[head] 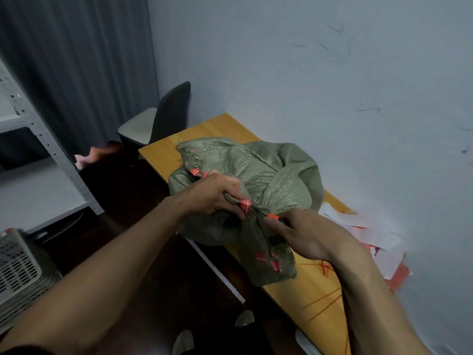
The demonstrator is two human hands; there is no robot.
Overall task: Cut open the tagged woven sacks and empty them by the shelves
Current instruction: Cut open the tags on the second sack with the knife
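Left hand (213, 196) grips sack (271, 170) | right hand (309, 235) pinches orange tool (273, 216) | sack overhangs table (314, 293) edge

a single head-worn view looks forward and down from close above, taking in both forearms, the yellow surface (311, 283) against the wall (332, 73), and shelves (38, 139) at left.

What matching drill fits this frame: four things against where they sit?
1 woven sack
2 chair
3 loose papers
4 orange-tipped tool

A beyond the table's far end, by the curtain
B on the table, against the wall
C in the right hand, at the sack's neck
D mid-table, gripped by the left hand

Pairs: 1-D, 2-A, 3-B, 4-C.
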